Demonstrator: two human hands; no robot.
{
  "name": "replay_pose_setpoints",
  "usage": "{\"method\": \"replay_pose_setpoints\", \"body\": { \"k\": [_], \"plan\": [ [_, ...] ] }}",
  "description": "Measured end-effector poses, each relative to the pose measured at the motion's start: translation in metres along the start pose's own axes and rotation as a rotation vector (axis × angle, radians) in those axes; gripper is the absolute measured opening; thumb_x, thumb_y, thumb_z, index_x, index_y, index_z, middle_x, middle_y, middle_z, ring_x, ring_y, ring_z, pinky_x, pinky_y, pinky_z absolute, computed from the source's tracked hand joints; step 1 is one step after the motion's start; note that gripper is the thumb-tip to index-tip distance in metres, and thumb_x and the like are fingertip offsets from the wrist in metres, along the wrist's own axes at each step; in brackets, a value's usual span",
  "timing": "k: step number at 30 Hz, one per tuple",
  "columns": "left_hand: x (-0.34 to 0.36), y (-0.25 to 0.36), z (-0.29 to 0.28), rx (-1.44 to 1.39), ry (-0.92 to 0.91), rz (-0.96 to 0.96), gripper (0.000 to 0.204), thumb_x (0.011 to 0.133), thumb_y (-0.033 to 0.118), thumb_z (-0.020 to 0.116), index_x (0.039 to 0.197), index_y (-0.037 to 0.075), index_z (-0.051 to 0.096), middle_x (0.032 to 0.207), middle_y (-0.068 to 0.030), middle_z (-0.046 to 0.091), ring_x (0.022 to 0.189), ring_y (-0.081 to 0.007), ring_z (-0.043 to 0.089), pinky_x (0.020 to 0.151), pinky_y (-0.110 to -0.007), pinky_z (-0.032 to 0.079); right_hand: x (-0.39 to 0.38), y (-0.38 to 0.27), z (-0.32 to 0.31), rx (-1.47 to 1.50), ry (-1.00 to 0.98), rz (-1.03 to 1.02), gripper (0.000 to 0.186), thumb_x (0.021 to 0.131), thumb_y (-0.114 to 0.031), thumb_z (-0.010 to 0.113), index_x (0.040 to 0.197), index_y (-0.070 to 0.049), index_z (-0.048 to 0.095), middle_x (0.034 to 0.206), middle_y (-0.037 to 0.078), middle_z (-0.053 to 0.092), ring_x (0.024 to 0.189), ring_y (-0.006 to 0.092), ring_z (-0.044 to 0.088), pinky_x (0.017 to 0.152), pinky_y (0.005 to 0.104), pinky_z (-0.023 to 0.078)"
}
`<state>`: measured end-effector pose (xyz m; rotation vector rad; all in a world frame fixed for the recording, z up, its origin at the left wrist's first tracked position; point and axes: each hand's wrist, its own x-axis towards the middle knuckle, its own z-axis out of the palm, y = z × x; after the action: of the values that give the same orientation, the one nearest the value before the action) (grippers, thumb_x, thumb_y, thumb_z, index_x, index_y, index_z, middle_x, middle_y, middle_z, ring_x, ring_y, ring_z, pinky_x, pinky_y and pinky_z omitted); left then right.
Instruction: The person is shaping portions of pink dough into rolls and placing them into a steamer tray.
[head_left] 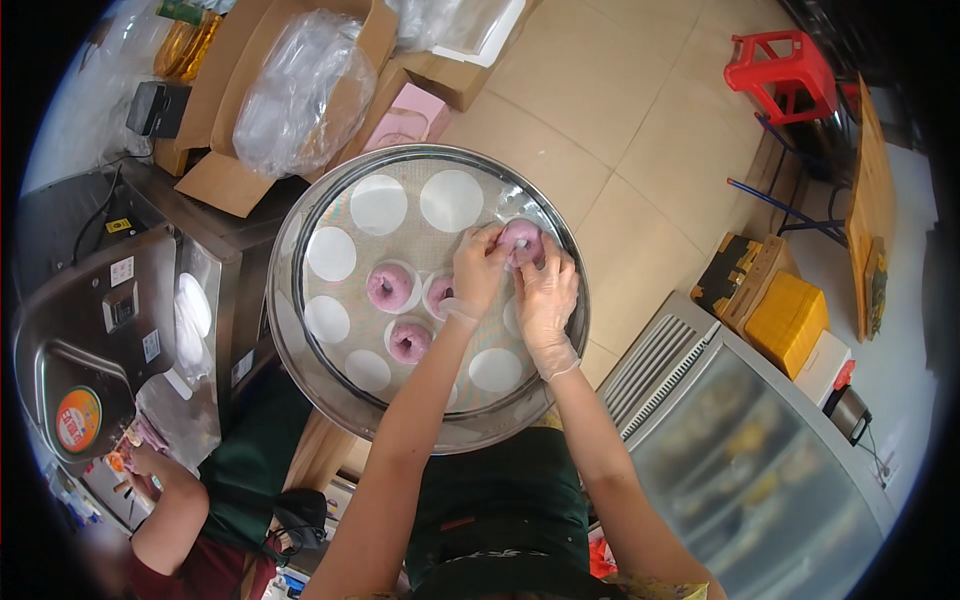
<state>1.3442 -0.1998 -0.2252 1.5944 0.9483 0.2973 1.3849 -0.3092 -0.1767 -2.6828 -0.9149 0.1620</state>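
Note:
A large round steel tray (287, 300) with a mesh liner holds white paper rounds (450, 200). Purple dough rings rest on rounds near the middle: one at left (385, 288), one lower down (408, 343), another partly behind my left hand (436, 298). My left hand (478, 262) and my right hand (547, 290), both in clear gloves, pinch another purple ring (521, 236) at the tray's upper right, fingers curled at its sides.
Cardboard boxes (205, 95) with plastic bags stand behind the tray. A steel machine (85, 330) and a co-worker's arm (170, 510) are at left. At right are a glass-topped freezer (745, 460), a yellow box (785, 320) and a red stool (780, 75) on tiled floor.

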Motion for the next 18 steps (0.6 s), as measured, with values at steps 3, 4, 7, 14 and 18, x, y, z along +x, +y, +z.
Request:
{"method": "replay_pose_setpoints", "body": {
  "k": [3,4,7,14,18],
  "plan": [
    [0.001,0.004,0.001,0.02,-0.001,0.007,0.026,0.081,0.007,0.073,0.107,0.003,0.07,0.096,-0.0125,0.065,0.078,-0.0226,0.067,0.072,-0.034,0.054,0.007,-0.001,-0.004,0.011,0.016,-0.036,0.029,0.08,-0.015,0.07,0.109,-0.013,0.069,0.143,0.012,0.044,0.124,0.0334,0.047,0.094,0.0455,0.045],
    [0.002,0.005,0.003,0.019,0.0,0.008,0.026,0.081,0.007,0.073,0.107,0.003,0.07,0.096,-0.0125,0.065,0.078,-0.0226,0.067,0.072,-0.034,0.054,0.01,0.0,-0.004,0.025,-0.009,-0.04,0.03,0.08,-0.015,0.07,0.111,-0.012,0.068,0.146,0.013,0.042,0.127,0.0348,0.045,0.095,0.0469,0.044],
    [0.005,0.009,0.005,0.078,0.008,-0.018,0.027,0.08,0.008,0.073,0.107,0.003,0.07,0.095,-0.0125,0.064,0.078,-0.0234,0.066,0.072,-0.034,0.054,0.012,-0.002,-0.001,0.01,-0.033,-0.037,0.033,0.08,-0.015,0.07,0.113,-0.011,0.067,0.149,0.016,0.04,0.131,0.0369,0.042,0.097,0.0483,0.043],
    [0.004,0.009,0.004,0.121,-0.058,0.009,0.032,0.081,0.007,0.07,0.113,0.003,0.068,0.101,-0.015,0.062,0.084,-0.0269,0.066,0.076,-0.034,0.054,0.015,-0.006,0.005,-0.209,-0.117,-0.026,0.045,0.077,-0.013,0.072,0.12,-0.006,0.062,0.15,0.022,0.037,0.132,0.0401,0.042,0.099,0.0482,0.043],
    [-0.008,0.019,-0.012,0.087,-0.027,0.07,0.04,0.084,0.004,0.066,0.124,0.003,0.062,0.107,-0.0168,0.06,0.087,-0.0279,0.066,0.078,-0.036,0.053,-0.021,-0.008,-0.026,0.077,-0.065,0.063,0.048,0.077,-0.01,0.072,0.123,-0.006,0.061,0.149,0.023,0.037,0.13,0.0411,0.044,0.101,0.0479,0.043]
  ]
}}
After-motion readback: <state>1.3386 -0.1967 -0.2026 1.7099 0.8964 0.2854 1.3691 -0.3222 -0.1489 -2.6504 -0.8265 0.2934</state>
